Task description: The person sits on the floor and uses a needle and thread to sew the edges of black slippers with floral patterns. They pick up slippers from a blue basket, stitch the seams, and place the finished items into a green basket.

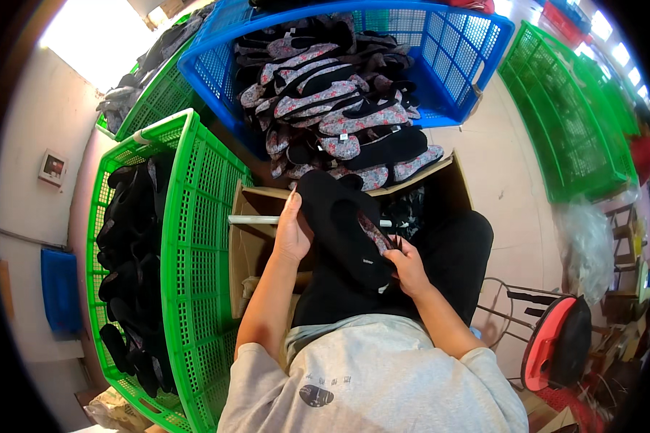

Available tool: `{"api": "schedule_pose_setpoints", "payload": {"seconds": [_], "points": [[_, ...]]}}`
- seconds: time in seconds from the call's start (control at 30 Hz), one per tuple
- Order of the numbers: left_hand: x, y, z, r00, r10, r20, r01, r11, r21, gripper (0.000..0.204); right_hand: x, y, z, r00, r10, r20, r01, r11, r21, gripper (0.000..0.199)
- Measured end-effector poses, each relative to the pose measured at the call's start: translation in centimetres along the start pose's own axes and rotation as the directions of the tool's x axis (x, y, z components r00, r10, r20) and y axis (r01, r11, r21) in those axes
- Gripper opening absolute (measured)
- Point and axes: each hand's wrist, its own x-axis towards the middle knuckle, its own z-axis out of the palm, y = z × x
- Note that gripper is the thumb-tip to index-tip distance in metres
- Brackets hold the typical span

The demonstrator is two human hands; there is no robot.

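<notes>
Above my lap I hold a black slipper (339,216) with a flower-patterned lining showing at its opening. My left hand (294,229) is closed on its left side, thumb pointing up along the edge. My right hand (407,265) pinches the opposite edge by the opening; something small and dark shows at those fingertips, too small to make out. A small pale label marks the slipper's black surface. Just beyond my hands, a heap of slippers (332,94) with grey-and-pink flowered parts spills toward me.
The heap rests partly in a tipped blue crate (451,61). An open cardboard box (256,249) stands before my knees, a pale bar across it. A green crate (202,289) of black slippers is at my left. Green crates (563,115) and a red-and-black stool (556,343) are right.
</notes>
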Motion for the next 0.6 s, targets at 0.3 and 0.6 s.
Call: {"api": "schedule_pose_setpoints", "payload": {"seconds": [0.3, 0.6], "points": [[-0.6, -0.9, 1.7, 0.972, 0.036, 0.233, 0.026, 0.966, -0.257, 0.065, 0.2, 1.6, -1.7, 0.991, 0.103, 0.09, -0.094, 0.991, -0.098, 0.014], [-1.6, -0.4, 2.8, 0.976, 0.099, 0.192, -0.091, 0.995, -0.049, 0.059, 0.6, 1.4, -1.8, 0.978, -0.002, 0.207, 0.039, 0.983, -0.178, 0.019]]}}
